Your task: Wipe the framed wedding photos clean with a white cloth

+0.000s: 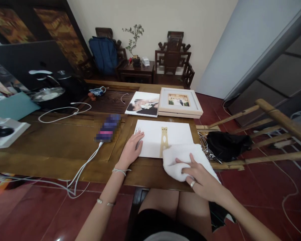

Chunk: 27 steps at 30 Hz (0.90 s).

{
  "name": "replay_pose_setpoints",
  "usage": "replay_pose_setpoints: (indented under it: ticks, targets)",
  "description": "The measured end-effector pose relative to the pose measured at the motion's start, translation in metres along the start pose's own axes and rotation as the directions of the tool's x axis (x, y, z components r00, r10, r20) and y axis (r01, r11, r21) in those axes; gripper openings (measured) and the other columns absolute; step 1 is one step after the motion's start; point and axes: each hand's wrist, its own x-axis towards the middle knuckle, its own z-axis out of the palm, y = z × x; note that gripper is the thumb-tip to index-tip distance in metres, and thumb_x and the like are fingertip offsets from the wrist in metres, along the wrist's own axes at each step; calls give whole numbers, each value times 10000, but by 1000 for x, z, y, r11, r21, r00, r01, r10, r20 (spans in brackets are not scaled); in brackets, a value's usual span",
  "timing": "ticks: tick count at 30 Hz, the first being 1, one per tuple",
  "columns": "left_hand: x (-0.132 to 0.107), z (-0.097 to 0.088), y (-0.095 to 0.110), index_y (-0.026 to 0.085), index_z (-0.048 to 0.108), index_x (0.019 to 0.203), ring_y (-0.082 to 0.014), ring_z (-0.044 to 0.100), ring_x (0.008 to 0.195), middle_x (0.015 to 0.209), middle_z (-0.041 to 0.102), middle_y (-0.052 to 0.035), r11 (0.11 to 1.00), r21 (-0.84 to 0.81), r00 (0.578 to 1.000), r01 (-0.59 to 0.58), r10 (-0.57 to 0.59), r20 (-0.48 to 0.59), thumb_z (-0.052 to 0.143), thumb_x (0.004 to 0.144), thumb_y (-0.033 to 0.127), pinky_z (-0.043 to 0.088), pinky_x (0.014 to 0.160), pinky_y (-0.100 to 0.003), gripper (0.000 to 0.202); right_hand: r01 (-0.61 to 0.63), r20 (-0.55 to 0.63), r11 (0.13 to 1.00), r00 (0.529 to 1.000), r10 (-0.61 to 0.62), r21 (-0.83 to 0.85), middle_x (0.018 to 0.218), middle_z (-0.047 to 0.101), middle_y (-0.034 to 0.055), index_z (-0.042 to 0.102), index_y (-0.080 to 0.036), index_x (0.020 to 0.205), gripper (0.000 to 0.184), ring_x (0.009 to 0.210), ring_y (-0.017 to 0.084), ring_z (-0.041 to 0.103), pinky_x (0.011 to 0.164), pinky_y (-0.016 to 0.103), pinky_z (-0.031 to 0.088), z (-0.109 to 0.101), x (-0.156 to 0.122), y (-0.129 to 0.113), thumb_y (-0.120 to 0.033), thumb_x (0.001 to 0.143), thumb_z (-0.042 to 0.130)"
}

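A white flat board (160,135) with a tan strip down its middle lies on the wooden table (65,147) in front of me. My left hand (131,149) rests flat on the board's left edge, fingers stretched out. My right hand (198,175), a ring on one finger, presses down on a white folded towel (183,159) that covers the board's near right corner. The fingers lie on top of the towel and curl slightly into it.
Behind the board lie a photo print (142,103) and a white picture frame (179,100). A phone (107,127) on a white cable (85,164) sits to the left. Pots (47,93) stand far left. A black cloth (227,144) lies on bamboo poles (266,134) to the right.
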Motion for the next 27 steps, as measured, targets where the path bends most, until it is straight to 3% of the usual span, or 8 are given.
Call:
replay_pose_setpoints:
  ticks: [3, 7, 11, 15, 19, 24, 27]
  targets:
    - [0, 0, 0, 168, 595, 1199, -247, 466, 1294, 1303, 587, -112, 1000, 2, 1000, 5, -5, 3, 437, 896, 207, 331, 1111, -508, 344, -37, -78, 999, 996, 38, 9, 895, 709, 47, 618, -220, 790, 256, 964, 258, 633, 1078, 566, 255, -6, 23, 15, -129, 799, 378]
    - [0, 0, -1, 184, 592, 1203, -251, 472, 1288, 1305, 587, -102, 1000, -1, 1000, 4, -4, 0, 448, 892, 210, 342, 1101, -518, 344, -67, -187, 998, 980, 69, 15, 797, 693, 14, 616, -208, 759, 270, 792, 216, 633, 1054, 500, 299, -18, 81, 46, -167, 823, 357]
    - [0, -1, -1, 180, 598, 1195, -248, 473, 1288, 1296, 593, -105, 1000, -2, 1000, -2, 2, 2, 450, 890, 210, 343, 1104, -512, 340, -93, -262, 995, 962, 83, -27, 843, 696, 47, 623, -189, 775, 298, 886, 246, 616, 1009, 510, 320, -28, 142, 63, -171, 842, 333]
    - [0, -2, -2, 188, 594, 1200, -245, 475, 1287, 1295, 595, -101, 1000, -5, 1000, -5, 5, 0, 452, 888, 211, 354, 1099, -508, 343, -77, -241, 993, 969, 52, -95, 1164, 645, 122, 650, -171, 962, 322, 1174, 318, 500, 1025, 668, 161, -18, 168, 58, -142, 837, 355]
    - [0, -1, -2, 189, 590, 1205, -247, 476, 1286, 1297, 593, -102, 1000, -3, 1000, -7, 7, -4, 451, 891, 214, 348, 1099, -518, 344, 15, -140, 961, 989, -56, -276, 1427, 444, 143, 653, -156, 1048, 343, 1395, 336, 196, 1036, 710, 100, 9, 143, 37, -114, 801, 418]
    - [0, 0, 0, 174, 592, 1208, -243, 464, 1296, 1307, 585, -108, 1000, 4, 1000, -7, 7, -3, 443, 895, 211, 343, 1108, -501, 348, 94, -45, 956, 993, -111, -277, 1469, 393, 107, 687, -188, 961, 298, 1412, 351, 135, 1050, 719, 70, 42, 70, -11, -125, 763, 474]
    - [-1, 0, 0, 179, 589, 1217, -242, 461, 1300, 1314, 580, -105, 1000, 1, 1000, -8, 8, -2, 441, 895, 211, 338, 1111, -501, 356, 142, 15, 969, 990, -142, -203, 1469, 396, 95, 687, -201, 923, 265, 1411, 345, 146, 1059, 710, 36, 50, 41, -34, -144, 741, 502]
